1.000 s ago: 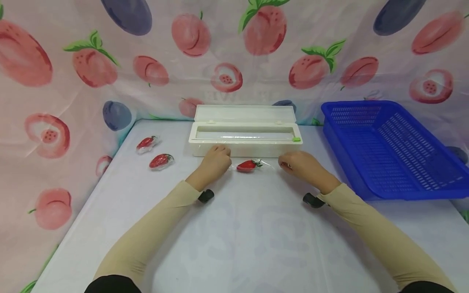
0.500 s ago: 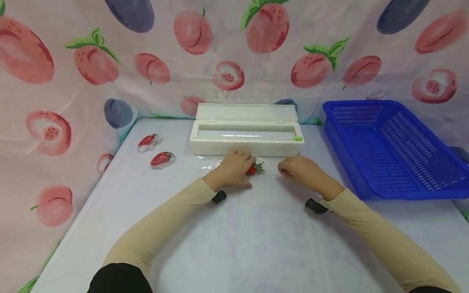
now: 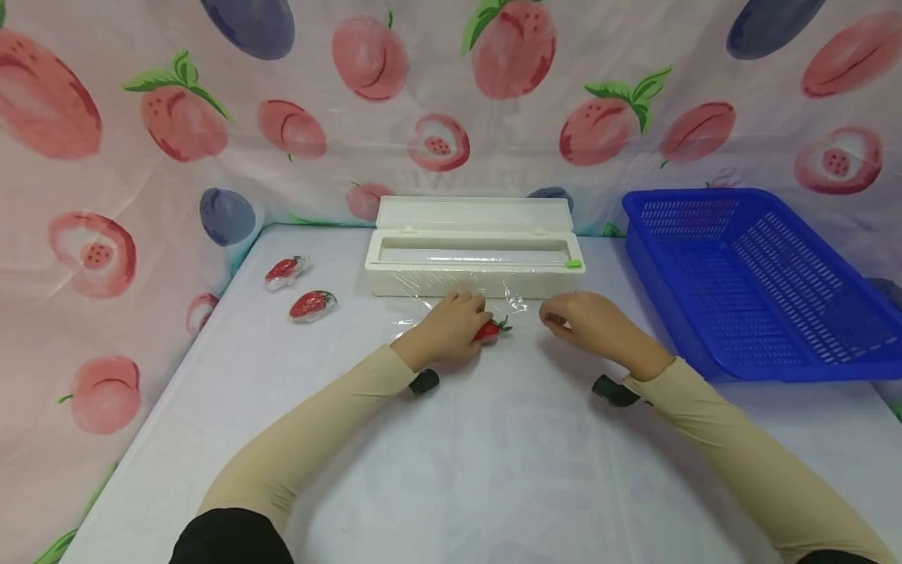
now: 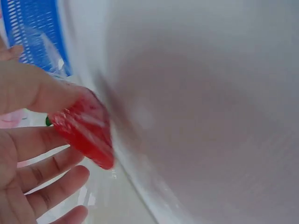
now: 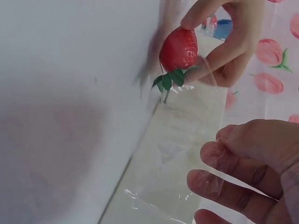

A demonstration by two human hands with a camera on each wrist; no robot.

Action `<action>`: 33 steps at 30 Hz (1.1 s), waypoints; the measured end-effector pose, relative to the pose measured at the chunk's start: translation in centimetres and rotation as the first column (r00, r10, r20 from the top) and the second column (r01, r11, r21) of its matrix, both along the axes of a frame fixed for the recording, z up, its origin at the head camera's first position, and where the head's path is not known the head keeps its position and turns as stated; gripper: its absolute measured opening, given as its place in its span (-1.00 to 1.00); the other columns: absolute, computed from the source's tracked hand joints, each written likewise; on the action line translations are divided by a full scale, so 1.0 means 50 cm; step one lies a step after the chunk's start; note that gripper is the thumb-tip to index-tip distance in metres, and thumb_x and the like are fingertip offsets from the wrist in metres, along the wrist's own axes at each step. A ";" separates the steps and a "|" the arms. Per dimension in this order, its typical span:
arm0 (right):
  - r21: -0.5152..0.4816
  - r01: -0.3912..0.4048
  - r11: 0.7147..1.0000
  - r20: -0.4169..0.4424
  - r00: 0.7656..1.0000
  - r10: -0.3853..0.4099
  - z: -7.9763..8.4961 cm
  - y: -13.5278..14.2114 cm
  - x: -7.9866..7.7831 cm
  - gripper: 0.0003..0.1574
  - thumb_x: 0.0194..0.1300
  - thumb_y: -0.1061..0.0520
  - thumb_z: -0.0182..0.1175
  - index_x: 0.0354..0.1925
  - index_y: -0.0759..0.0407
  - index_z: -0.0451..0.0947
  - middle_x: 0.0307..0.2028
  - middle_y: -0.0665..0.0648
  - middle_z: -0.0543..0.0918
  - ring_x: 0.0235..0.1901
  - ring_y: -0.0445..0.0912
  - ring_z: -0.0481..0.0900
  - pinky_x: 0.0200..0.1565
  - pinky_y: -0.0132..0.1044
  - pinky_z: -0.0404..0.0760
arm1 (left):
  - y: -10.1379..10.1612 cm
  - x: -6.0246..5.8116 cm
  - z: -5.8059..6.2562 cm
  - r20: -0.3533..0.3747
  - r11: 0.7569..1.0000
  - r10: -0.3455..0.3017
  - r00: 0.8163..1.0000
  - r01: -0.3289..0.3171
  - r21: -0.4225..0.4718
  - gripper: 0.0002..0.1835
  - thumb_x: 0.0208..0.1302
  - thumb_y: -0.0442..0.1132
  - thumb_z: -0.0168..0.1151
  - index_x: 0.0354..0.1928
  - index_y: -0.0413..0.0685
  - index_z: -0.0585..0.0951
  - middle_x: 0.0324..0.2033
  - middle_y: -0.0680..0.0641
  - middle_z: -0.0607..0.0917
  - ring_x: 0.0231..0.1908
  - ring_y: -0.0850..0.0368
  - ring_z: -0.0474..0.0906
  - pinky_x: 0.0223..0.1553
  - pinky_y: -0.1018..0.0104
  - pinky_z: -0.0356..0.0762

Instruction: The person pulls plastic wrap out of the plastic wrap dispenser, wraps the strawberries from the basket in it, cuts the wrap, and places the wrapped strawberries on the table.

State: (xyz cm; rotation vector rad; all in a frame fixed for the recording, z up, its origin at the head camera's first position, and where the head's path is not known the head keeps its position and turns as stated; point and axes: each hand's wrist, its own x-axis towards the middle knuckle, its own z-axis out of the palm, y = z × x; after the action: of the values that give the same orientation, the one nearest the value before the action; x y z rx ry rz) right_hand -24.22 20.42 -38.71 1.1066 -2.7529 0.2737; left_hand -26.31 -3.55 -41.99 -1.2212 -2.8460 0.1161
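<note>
My left hand (image 3: 445,329) pinches a red strawberry (image 4: 88,133) with green leaves between thumb and fingers, low in front of a white film dispenser box (image 3: 391,282). Clear cling film (image 5: 170,149) covers part of the berry and stretches toward the right. In the right wrist view, thumb and fingertips of my right hand (image 5: 252,163) pinch the film's edge. That hand sits just right of the strawberry (image 3: 488,331) in the head view. Two more strawberries, one nearer (image 3: 312,305) and one farther (image 3: 285,270), lie wrapped in film at the left.
The dispenser's lid (image 3: 475,213) stands raised at the back, with a green slider (image 3: 574,264) at the slot's right end. A blue plastic basket (image 3: 669,329) stands on the right. White cloth (image 3: 451,470) covers the table, and a fruit-print sheet (image 3: 507,157) hangs behind.
My left hand has moved right from the film's left end onto the strawberry and now grips it. Film has been lifted around the berry. My right hand stays nearly in place.
</note>
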 end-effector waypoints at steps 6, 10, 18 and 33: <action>-0.009 0.047 0.999 0.051 0.998 -0.046 0.008 -0.001 -0.015 -0.95 0.14 0.30 0.24 -0.37 0.20 0.61 -0.46 0.07 0.66 -0.44 -0.12 0.57 -0.33 -0.23 0.58 | -0.002 -0.002 0.015 -0.018 0.999 -0.009 1.000 0.009 0.036 -0.73 0.26 -0.26 0.13 -0.02 0.01 0.64 -0.21 -0.01 0.62 -0.16 0.07 0.52 -0.06 0.20 0.41; -0.012 0.074 0.997 0.100 0.992 -0.072 0.007 -0.003 -0.024 -0.95 0.17 0.29 0.22 -0.35 0.22 0.62 -0.44 0.07 0.66 -0.41 -0.12 0.57 -0.31 -0.21 0.58 | -0.002 -0.004 0.014 0.024 0.999 -0.012 1.000 0.011 0.045 -0.72 0.29 -0.10 0.13 -0.01 0.02 0.63 -0.18 -0.01 0.64 -0.13 0.06 0.54 -0.02 0.16 0.41; -0.031 0.067 0.997 0.081 0.995 -0.064 0.015 -0.015 -0.016 -0.96 0.19 0.26 0.20 -0.38 0.22 0.60 -0.49 0.05 0.62 -0.45 -0.13 0.53 -0.34 -0.24 0.55 | 0.008 0.000 0.004 0.010 0.999 0.011 1.000 -0.010 -0.038 -0.36 0.02 0.27 0.26 0.04 -0.01 0.55 -0.09 0.00 0.58 0.00 0.07 0.47 0.08 0.16 0.33; 0.039 0.100 0.994 0.109 0.989 -0.104 -0.011 0.006 -0.042 -0.97 0.15 0.32 0.21 -0.39 0.22 0.57 -0.47 0.06 0.63 -0.46 -0.12 0.52 -0.33 -0.19 0.55 | -0.004 -0.017 0.016 0.038 0.995 -0.043 0.998 0.039 0.094 -0.77 0.25 -0.04 0.20 -0.22 -0.02 0.68 -0.35 0.00 0.67 -0.25 0.07 0.55 -0.05 0.20 0.41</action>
State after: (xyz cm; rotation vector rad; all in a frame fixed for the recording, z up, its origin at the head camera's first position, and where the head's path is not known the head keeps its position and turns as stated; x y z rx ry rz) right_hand -26.30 20.74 -39.26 0.9828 -2.9112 0.2854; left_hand -27.17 -3.74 -41.17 -1.2762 -2.8216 -0.0428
